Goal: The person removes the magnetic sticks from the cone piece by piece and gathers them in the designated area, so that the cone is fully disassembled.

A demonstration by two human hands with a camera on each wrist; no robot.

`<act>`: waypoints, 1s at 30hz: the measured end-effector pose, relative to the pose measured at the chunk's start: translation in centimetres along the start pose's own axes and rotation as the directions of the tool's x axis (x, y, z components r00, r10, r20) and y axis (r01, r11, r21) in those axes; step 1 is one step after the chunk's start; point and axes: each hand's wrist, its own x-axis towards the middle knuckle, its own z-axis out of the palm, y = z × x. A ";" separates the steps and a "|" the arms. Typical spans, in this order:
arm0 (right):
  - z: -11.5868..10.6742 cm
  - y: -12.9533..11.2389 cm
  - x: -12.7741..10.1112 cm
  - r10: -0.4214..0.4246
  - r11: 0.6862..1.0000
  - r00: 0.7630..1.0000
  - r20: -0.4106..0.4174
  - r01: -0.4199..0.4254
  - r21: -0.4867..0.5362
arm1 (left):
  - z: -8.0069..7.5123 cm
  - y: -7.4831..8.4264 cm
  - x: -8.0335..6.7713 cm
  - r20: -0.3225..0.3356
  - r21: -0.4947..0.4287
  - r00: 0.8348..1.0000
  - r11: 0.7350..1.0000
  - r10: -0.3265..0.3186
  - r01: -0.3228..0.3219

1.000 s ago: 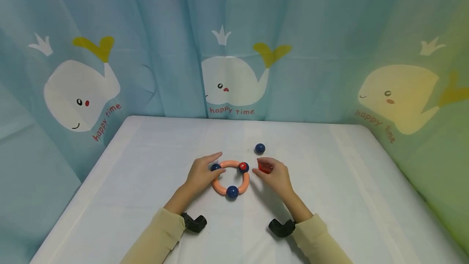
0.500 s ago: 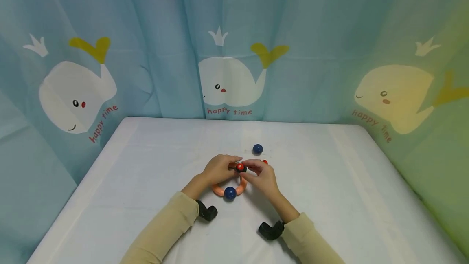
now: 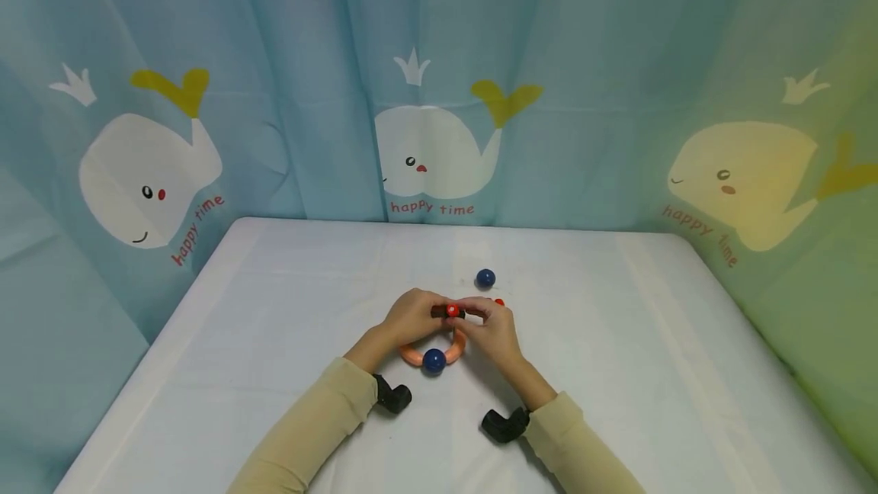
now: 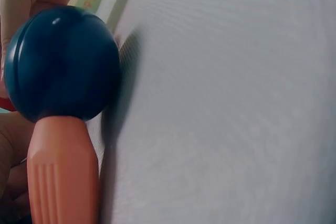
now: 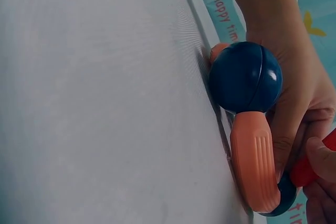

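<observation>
A ring of orange curved rods and blue balls lies on the table, its far part hidden by my hands. My left hand reaches over the ring and holds the far-right ball, thumb against it. From the other side my right hand pinches a red rod whose end meets that ball. Head-on, the red shows as a round spot between both hands' fingertips. In the left wrist view, the near ball joins an orange rod.
A loose blue ball lies beyond my right hand. A bit of red peeks out behind that hand; its full shape is hidden. Black wrist mounts stick out from the cuffs. A whale-print curtain hangs behind the table.
My left hand has moved right, from the ring's left side to its far-right ball. My right hand has come left to meet it. The loose blue ball has stayed put.
</observation>
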 end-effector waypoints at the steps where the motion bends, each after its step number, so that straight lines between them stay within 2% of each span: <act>1: 0.0 0.0 0.0 -0.003 1.000 1.000 -0.003 0.003 -0.003 | 0.0 0.0 0.0 -0.005 0.006 1.000 1.000 0.003 -0.003; 11: 0.3 0.8 0.5 -0.086 0.995 0.995 -0.052 0.089 0.050 | -0.6 0.8 0.1 -0.012 0.039 1.000 0.999 -0.014 0.014; 16: 0.4 1.1 0.2 -0.076 0.990 0.993 -0.086 0.086 0.114 | -0.8 1.0 0.0 -0.010 0.034 1.000 0.999 -0.013 0.013; 23: 0.0 0.4 0.4 -0.039 0.989 0.983 -0.177 0.063 0.134 | -0.4 0.9 -0.1 0.004 0.046 1.000 0.999 -0.024 0.024; 28: -0.6 0.4 0.7 0.054 0.987 0.986 -0.158 -0.029 0.159 | -0.2 0.9 -0.2 -0.007 0.040 1.000 0.999 -0.028 0.028; 30: -0.9 1.3 0.7 0.103 0.978 0.984 -0.147 -0.073 0.196 | -0.2 0.9 -0.3 0.003 0.030 0.999 0.999 -0.038 0.038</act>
